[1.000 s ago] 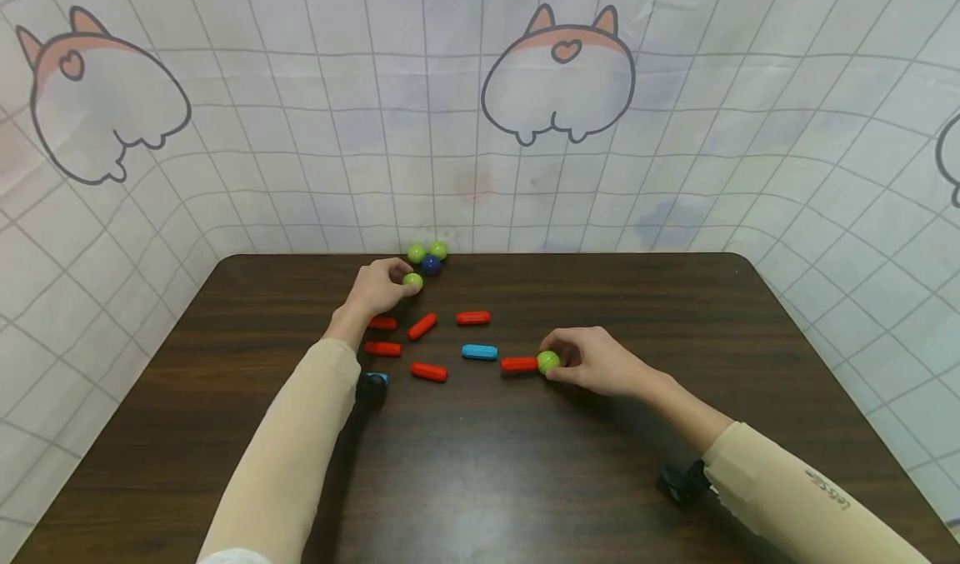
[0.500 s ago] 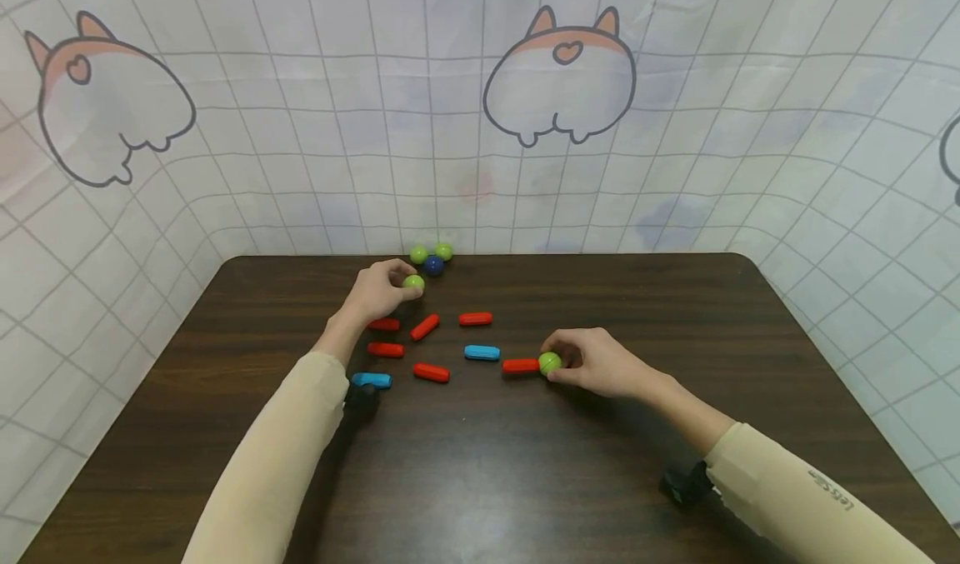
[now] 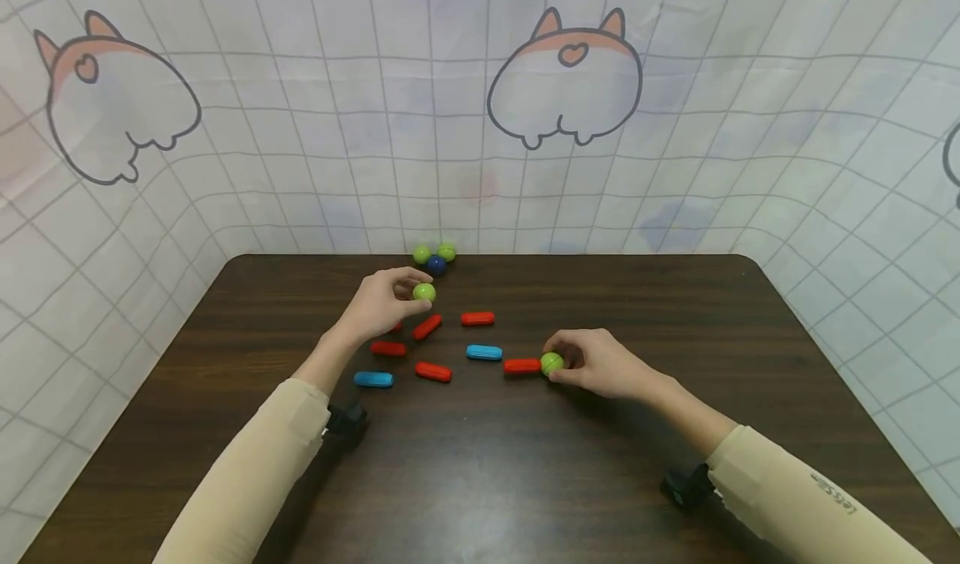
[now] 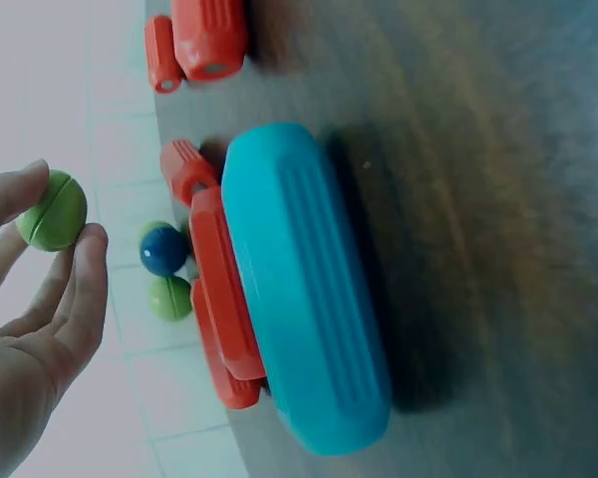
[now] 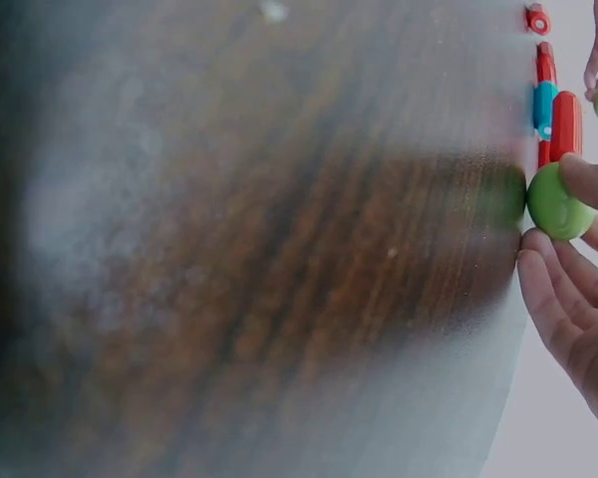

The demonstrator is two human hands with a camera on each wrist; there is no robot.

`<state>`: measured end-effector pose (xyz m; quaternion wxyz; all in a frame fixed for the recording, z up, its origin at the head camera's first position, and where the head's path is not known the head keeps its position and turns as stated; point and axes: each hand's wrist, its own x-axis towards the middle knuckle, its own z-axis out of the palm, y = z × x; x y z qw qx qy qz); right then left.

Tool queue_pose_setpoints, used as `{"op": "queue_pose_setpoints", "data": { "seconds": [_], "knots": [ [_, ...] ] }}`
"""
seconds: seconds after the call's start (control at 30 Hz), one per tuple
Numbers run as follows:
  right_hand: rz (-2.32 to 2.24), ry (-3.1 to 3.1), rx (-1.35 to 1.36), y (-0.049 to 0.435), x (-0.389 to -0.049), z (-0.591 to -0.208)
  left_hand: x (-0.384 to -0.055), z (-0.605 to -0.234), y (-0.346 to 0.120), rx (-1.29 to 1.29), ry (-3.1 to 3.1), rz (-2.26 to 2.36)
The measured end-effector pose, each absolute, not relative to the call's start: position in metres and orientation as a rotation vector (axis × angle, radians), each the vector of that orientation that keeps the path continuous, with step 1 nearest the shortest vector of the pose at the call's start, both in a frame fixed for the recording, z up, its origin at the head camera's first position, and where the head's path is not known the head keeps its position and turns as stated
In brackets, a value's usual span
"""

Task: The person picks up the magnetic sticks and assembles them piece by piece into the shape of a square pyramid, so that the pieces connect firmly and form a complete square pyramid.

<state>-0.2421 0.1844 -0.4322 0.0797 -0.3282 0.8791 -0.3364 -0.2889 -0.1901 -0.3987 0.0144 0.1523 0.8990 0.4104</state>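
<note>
My left hand [image 3: 381, 301] pinches a green ball [image 3: 424, 292] between thumb and fingers, held up over the far left of the table; in the left wrist view that ball [image 4: 56, 211] shows a seam line. My right hand [image 3: 600, 362] pinches another green ball [image 3: 552, 364] low at the tabletop, right at the end of a red ribbed rod [image 3: 522, 366]. In the right wrist view this ball [image 5: 559, 202] sits close to the table surface, between thumb and fingertips. A blue rod [image 3: 484, 352] lies just left of the red one.
Several red rods [image 3: 433, 371] lie scattered left of centre, with a second blue rod [image 3: 374, 379] nearest the left forearm. Two green balls [image 3: 422, 254] and a dark blue ball [image 3: 437, 265] cluster at the table's back edge, before a white gridded cloth [image 3: 480, 172].
My left hand has lifted the green ball and drawn it slightly right and toward me, away from the cluster. My right hand stays in place with its ball.
</note>
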Motion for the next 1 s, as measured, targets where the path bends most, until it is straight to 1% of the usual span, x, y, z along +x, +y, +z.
{"op": "queue_pose_setpoints", "data": {
  "seconds": [0.43,0.7,1.0],
  "knots": [
    [-1.026,2.625,-0.99,0.185,-0.241,-0.433,-0.262,-0.392,-0.175,0.614,2.723,1.252],
    [-1.035,2.615,-0.975,0.183,-0.24,-0.432,-0.246,-0.398,-0.165,0.735,2.689,1.183],
    [-1.022,2.624,-0.979,0.182,-0.239,-0.431,-0.231,-0.399,-0.149,0.795,2.637,1.142]
  ]
}}
